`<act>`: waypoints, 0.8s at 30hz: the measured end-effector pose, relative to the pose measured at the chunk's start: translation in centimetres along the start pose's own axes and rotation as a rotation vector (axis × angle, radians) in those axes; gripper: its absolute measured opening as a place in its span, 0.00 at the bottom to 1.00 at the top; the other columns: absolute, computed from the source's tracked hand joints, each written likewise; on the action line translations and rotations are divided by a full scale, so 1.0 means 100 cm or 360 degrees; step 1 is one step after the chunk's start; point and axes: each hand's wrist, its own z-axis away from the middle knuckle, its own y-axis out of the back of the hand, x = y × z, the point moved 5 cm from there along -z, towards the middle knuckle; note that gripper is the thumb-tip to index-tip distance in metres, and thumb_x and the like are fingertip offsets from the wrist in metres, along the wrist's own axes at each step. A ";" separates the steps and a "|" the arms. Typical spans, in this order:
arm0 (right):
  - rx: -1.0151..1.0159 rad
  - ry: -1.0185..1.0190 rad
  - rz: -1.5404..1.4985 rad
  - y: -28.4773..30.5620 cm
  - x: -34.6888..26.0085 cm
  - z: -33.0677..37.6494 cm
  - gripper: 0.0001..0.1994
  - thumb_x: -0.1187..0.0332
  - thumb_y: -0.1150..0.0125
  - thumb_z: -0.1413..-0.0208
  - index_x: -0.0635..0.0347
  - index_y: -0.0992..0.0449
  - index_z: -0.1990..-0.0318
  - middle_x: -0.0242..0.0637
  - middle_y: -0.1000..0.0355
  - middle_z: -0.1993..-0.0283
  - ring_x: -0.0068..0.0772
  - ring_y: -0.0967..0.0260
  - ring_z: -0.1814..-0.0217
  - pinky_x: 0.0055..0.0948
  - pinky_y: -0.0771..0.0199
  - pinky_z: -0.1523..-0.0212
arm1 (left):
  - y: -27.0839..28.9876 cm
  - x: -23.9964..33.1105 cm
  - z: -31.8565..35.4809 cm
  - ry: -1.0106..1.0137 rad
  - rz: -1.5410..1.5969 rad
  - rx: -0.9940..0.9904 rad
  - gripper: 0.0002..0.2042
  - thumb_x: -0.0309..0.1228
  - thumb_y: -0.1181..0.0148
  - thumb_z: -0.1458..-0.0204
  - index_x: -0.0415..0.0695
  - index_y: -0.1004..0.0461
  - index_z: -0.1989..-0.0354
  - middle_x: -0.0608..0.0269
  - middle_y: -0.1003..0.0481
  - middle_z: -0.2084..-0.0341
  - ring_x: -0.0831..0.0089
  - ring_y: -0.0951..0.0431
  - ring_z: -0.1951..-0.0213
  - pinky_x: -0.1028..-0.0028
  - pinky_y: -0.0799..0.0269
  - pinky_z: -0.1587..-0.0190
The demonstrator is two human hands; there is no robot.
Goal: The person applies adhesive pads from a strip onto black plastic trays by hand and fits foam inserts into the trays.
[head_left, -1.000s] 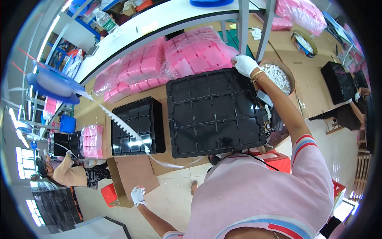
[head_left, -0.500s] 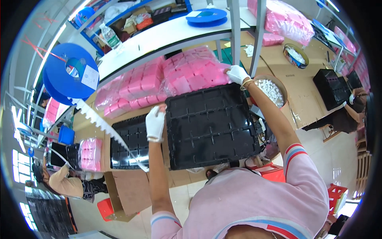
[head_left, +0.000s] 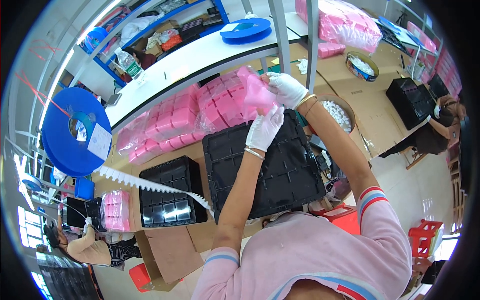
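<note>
Both gloved hands are raised over the far edge of a large black plastic tray (head_left: pixel 285 175) with a grid of ridges. Between them is a thin, glossy pink plastic piece (head_left: pixel 256 92). My right hand (head_left: pixel 287 90) pinches its right side, and my left hand (head_left: pixel 266 129) grips its lower edge. Just behind lie stacked pink blister trays (head_left: pixel 220 95) in clear plastic wrap. A second black tray (head_left: pixel 172 195) lies to the left of the large one. A white toothed strip (head_left: pixel 150 184) runs from a blue reel (head_left: pixel 60 135) down to the large tray's left side.
Right of the large tray, a round tub (head_left: pixel 336 111) holds small white pieces. Grey metal posts (head_left: pixel 312 45) rise beyond my right hand, under a white shelf (head_left: pixel 185 55) with a bottle (head_left: pixel 129 64). Co-workers sit at the far left and far right.
My left hand has moved right and up from beside the large tray to the pink piece. My right hand has shifted slightly left, and the pink piece is now lifted off the stack.
</note>
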 end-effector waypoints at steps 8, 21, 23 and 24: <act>0.0128 -0.0529 -0.0861 -0.035 -0.045 0.024 0.09 0.64 0.41 0.32 0.56 0.27 0.52 0.25 0.30 0.58 0.20 0.30 0.51 0.22 0.28 0.50 | -0.003 0.089 0.010 -0.0595 0.0079 -0.0244 0.08 0.39 0.44 0.41 0.54 0.20 0.62 0.62 0.24 0.55 0.56 0.29 0.48 0.42 0.38 0.36; -0.0198 -0.0256 -0.0907 -0.035 0.000 0.030 0.14 0.59 0.37 0.37 0.51 0.26 0.48 0.30 0.30 0.40 0.26 0.36 0.37 0.34 0.36 0.36 | 0.026 0.193 0.047 -0.0984 -0.0713 0.0207 0.08 0.34 0.37 0.39 0.51 0.25 0.53 0.68 0.22 0.59 0.67 0.22 0.53 0.66 0.29 0.51; -0.0123 -0.0270 -0.1025 -0.039 0.002 0.039 0.17 0.57 0.38 0.35 0.54 0.26 0.45 0.34 0.30 0.36 0.28 0.36 0.36 0.37 0.36 0.34 | 0.024 0.191 0.061 -0.0879 -0.0811 0.0067 0.06 0.33 0.38 0.39 0.52 0.25 0.56 0.67 0.21 0.62 0.67 0.21 0.54 0.66 0.28 0.52; -0.0136 -0.0293 -0.1046 -0.039 0.000 0.047 0.16 0.56 0.38 0.35 0.54 0.26 0.46 0.34 0.29 0.37 0.28 0.36 0.35 0.36 0.37 0.34 | 0.024 0.184 0.065 -0.0856 -0.0819 0.0246 0.06 0.33 0.38 0.39 0.51 0.25 0.56 0.65 0.21 0.62 0.66 0.21 0.54 0.66 0.28 0.52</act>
